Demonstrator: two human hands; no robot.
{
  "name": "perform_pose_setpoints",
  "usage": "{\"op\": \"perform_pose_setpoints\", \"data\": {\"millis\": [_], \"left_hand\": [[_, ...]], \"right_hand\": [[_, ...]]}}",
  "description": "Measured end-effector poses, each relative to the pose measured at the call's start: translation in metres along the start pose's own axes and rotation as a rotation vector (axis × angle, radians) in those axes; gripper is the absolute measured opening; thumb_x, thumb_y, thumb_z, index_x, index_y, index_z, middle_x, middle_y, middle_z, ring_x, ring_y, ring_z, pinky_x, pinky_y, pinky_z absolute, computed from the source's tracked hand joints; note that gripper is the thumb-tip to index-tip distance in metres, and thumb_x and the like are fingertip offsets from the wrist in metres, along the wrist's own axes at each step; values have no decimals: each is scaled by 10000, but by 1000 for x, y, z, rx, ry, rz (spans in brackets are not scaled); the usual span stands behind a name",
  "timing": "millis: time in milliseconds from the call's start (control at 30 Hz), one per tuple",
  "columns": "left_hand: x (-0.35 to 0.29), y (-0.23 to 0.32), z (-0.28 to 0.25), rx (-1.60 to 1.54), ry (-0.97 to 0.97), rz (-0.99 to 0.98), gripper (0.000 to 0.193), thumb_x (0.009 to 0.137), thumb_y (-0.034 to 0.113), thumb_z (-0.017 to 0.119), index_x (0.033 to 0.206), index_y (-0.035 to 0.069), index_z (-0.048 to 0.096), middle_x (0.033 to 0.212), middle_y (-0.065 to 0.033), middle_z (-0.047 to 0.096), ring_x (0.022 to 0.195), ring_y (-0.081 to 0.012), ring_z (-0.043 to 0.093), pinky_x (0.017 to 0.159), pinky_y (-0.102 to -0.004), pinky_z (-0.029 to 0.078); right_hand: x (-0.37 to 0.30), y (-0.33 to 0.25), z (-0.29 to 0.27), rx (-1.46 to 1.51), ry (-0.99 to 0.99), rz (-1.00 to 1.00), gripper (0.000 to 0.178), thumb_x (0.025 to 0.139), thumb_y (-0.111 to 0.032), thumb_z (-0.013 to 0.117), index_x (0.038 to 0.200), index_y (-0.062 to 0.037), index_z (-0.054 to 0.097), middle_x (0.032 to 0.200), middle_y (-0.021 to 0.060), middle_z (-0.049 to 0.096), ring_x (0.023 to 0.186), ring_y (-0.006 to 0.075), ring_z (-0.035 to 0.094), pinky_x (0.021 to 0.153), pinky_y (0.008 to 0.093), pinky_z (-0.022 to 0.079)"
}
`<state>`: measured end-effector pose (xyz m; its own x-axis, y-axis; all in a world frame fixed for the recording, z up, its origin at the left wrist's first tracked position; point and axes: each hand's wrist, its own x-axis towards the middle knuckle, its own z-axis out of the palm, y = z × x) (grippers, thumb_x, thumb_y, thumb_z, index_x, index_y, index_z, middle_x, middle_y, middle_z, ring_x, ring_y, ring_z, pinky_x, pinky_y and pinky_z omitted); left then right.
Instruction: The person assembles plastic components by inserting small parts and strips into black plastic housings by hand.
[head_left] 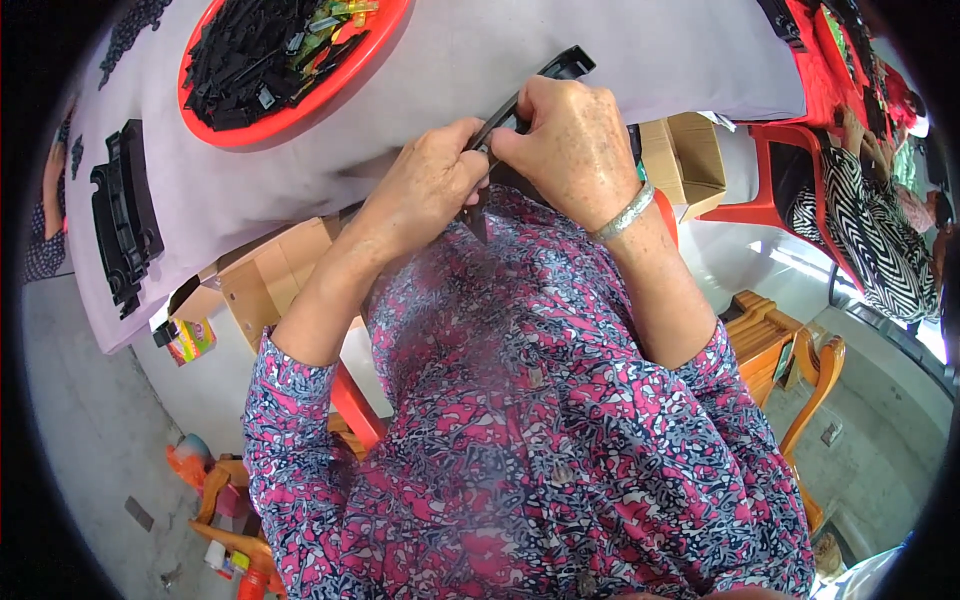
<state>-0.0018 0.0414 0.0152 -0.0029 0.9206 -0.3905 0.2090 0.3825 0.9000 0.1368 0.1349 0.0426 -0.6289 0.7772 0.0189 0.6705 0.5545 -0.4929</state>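
A long, narrow black plastic part (569,64) slants between my two hands at the table's near edge, its far end sticking out beyond the right hand. My left hand (425,180) is closed, its thumb and fingers pinching the lower end of the part. Higher up, my right hand (570,140) wraps round the same part, thumb pointing toward the left hand. A silvery bracelet (628,212) circles the right wrist. Fingers hide the middle of the part. Left of my hands, a red basin (300,118) is heaped with small black plastic pieces (240,70) and some yellow-green ones.
Several long black parts (125,215) lie stacked on the cloth-covered table (690,60) at the left. Open cardboard boxes (685,160) stand below the near edge. A red chair (765,190) and other people (870,220) are at the right; wooden furniture (770,340) stands behind.
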Motion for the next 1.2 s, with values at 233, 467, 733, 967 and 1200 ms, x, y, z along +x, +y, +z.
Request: {"op": "perform_pose_setpoints", "data": {"millis": [233,467,733,967,1200], "left_hand": [[0,-4,3,-75,28,69,255,913,171,437,1047,-5,563,729,4,528,635,-71,464,576,-241,395],[0,-1,0,-17,27,42,329,866,202,451,1042,-52,561,753,-131,609,690,-221,605,677,-372,498],[2,-2,-3,42,-13,13,355,913,186,427,1161,-39,545,736,-5,530,665,-88,475,603,-268,408],[1,-7,-2,39,-7,26,335,922,205,422,1126,-22,559,754,-5,527,675,-90,475,613,-266,410],[0,0,-2,-23,-20,-8,308,933,209,447,1102,-21,560,759,-33,569,674,-112,529,648,-281,457]], "right_hand": [[1,1,-1,-34,19,-19,202,669,-167,705,722,26,678,727,228,664,724,404,676,680,461,561],[-3,-3,-4,-125,60,-16,182,668,-181,722,722,-13,678,691,209,659,690,386,675,626,445,550],[0,-1,-8,-163,100,-120,234,659,-205,741,744,-39,600,658,163,630,664,383,641,584,468,498],[23,13,-18,-258,176,-545,271,686,-174,747,906,-66,632,857,114,614,817,331,620,681,434,483],[49,24,-11,-65,-216,-563,142,673,-167,730,770,-83,670,772,106,673,787,326,662,693,456,488]]}}
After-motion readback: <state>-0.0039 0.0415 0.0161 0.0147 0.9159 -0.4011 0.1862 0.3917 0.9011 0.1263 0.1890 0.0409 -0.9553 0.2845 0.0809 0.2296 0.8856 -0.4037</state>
